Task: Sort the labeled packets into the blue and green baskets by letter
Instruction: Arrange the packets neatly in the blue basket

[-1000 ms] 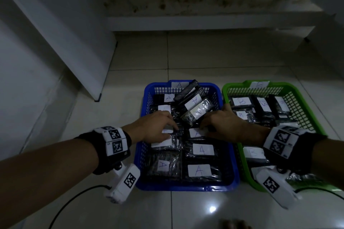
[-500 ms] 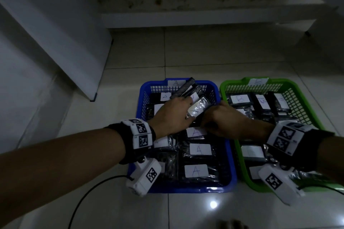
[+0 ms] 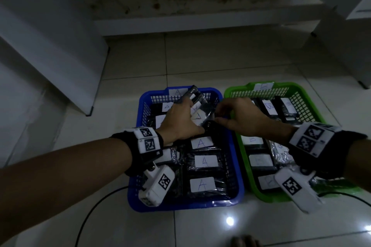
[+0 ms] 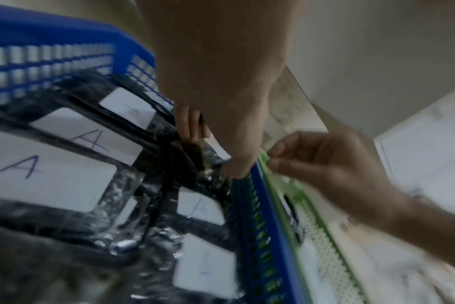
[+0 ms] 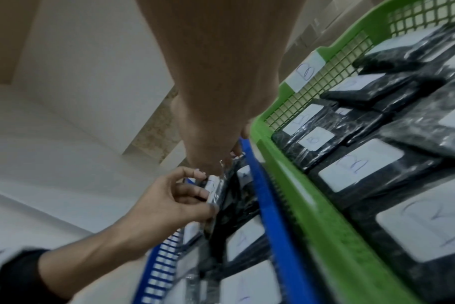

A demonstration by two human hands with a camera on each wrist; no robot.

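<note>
A blue basket (image 3: 180, 206) labelled A holds several black wrapped packets with white A labels. To its right a green basket (image 3: 267, 199) holds B packets. At the back of the blue basket a tilted packet (image 3: 202, 112) leans on others. My left hand (image 3: 182, 118) grips this packet (image 5: 216, 191), fingers over the top and thumb below. My right hand (image 3: 218, 116) is curled over the blue basket's right wall, and its thumb and fingertips seem to pinch the packet's shiny wrap edge. In the left wrist view the dark packet (image 4: 195, 152) sits under my fingers.
Both baskets stand side by side on a pale tiled floor. A black cable (image 3: 90, 216) curves over the floor at the front left. A white slanted panel (image 3: 60, 56) stands to the left, a low step (image 3: 200, 24) at the back and white furniture (image 3: 357, 56) at the right.
My left hand moved from the front-left packets back to the tilted packet and took hold of it. My right hand shifted right and back to the packet's edge.
</note>
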